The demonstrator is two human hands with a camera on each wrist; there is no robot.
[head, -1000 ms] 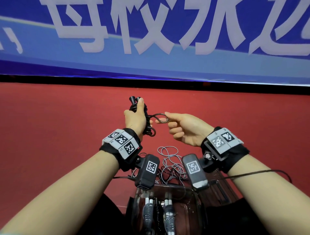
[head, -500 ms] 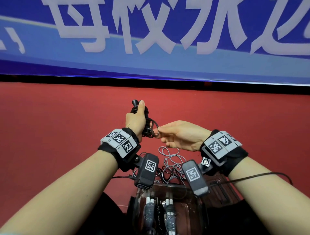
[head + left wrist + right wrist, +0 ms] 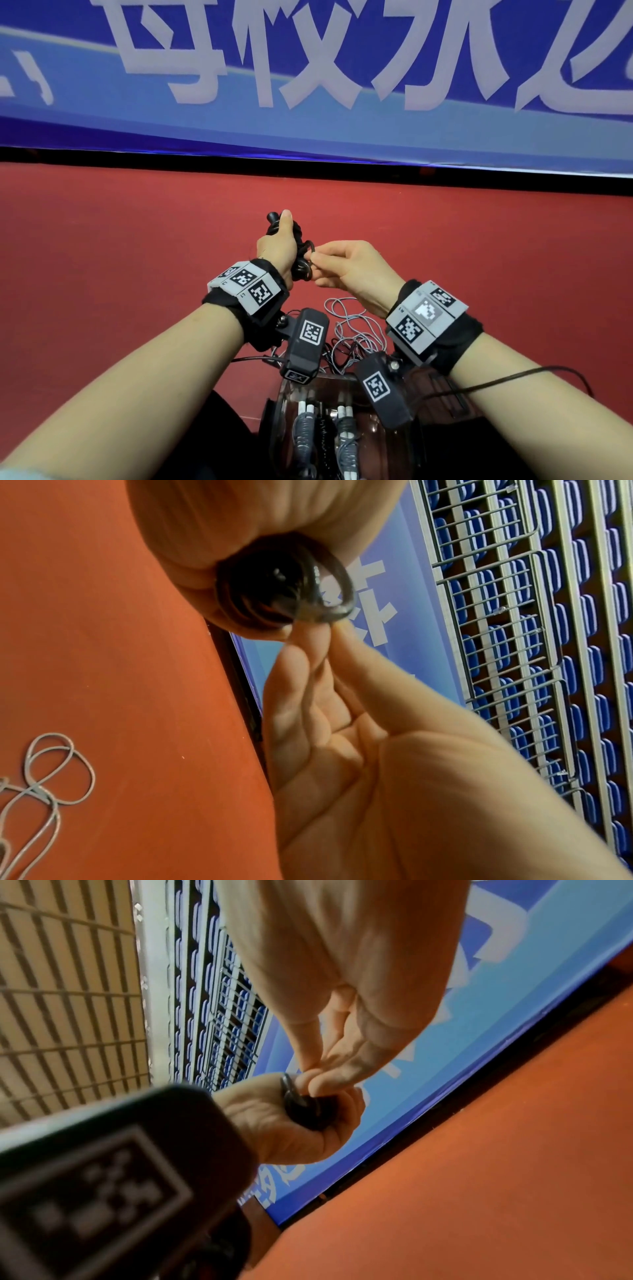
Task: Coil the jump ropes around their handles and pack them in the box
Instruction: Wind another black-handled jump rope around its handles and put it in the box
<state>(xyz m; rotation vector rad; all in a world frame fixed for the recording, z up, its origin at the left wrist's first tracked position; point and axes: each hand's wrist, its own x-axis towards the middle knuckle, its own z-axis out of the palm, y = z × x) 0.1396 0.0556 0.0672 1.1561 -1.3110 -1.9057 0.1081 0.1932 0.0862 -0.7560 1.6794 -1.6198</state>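
My left hand (image 3: 279, 245) grips a black jump rope (image 3: 301, 253) by its two handles, held upright above the red floor, with the cord coiled round them. The right hand (image 3: 318, 262) is right beside it and pinches the last small cord loop against the coil's lower end. In the left wrist view the right hand's fingertips (image 3: 313, 634) pinch the black coil (image 3: 284, 588) just under my left hand (image 3: 240, 534). In the right wrist view the black coil (image 3: 304, 1104) sits in the left fist (image 3: 284, 1123). A clear box (image 3: 284, 404) stands below my wrists.
A loose grey jump rope (image 3: 349, 318) lies tangled on the red floor (image 3: 137, 274) just beyond the box; its loops (image 3: 44, 777) also show in the left wrist view. Coiled ropes with grey and white handles (image 3: 305, 428) lie in the box. A blue banner (image 3: 308, 85) backs the floor.
The right hand has drawn in to the left hand, and the open cord loop it held has shrunk tight against the coil. Both hands have sunk slightly.
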